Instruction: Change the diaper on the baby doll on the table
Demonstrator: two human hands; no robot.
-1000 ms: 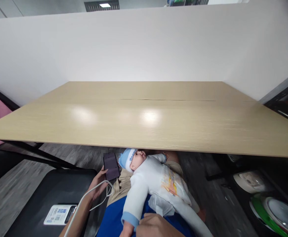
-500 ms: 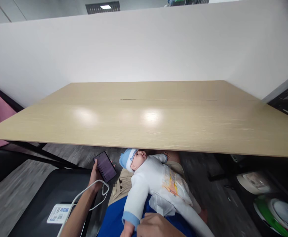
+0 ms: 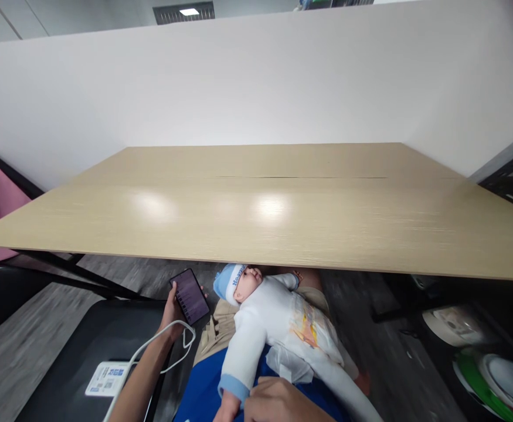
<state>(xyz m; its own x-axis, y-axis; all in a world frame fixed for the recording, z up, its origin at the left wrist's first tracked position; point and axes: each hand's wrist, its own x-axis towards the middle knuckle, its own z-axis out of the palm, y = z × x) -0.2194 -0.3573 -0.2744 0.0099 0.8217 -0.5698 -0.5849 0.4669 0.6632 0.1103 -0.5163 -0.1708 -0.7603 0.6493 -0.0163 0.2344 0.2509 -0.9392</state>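
My left hand (image 3: 170, 312) is wrapped around a dark smartphone (image 3: 189, 298) with its lit screen facing up. A white cable (image 3: 150, 340) loops past the left wrist. A baby doll (image 3: 250, 346) lies on its back across my lap, in a white outfit, a blue and white cap (image 3: 230, 282) and a diaper (image 3: 306, 331) with an orange print. One diaper tab (image 3: 289, 364) hangs loose at its side. My right hand (image 3: 282, 401) is closed beside the doll's blue cuff (image 3: 234, 387); its fingertips are hidden, and what they hold cannot be made out.
A wooden table (image 3: 256, 220) spans above my lap and hides part of my legs. On the left, a white label-covered flat item (image 3: 106, 378) lies on a black chair seat (image 3: 75, 346). Round containers (image 3: 498, 381) stand under the table at right. A white partition (image 3: 256, 82) rises behind.
My left hand and the phone have shifted very slightly to the right. The doll and my right hand look the same.
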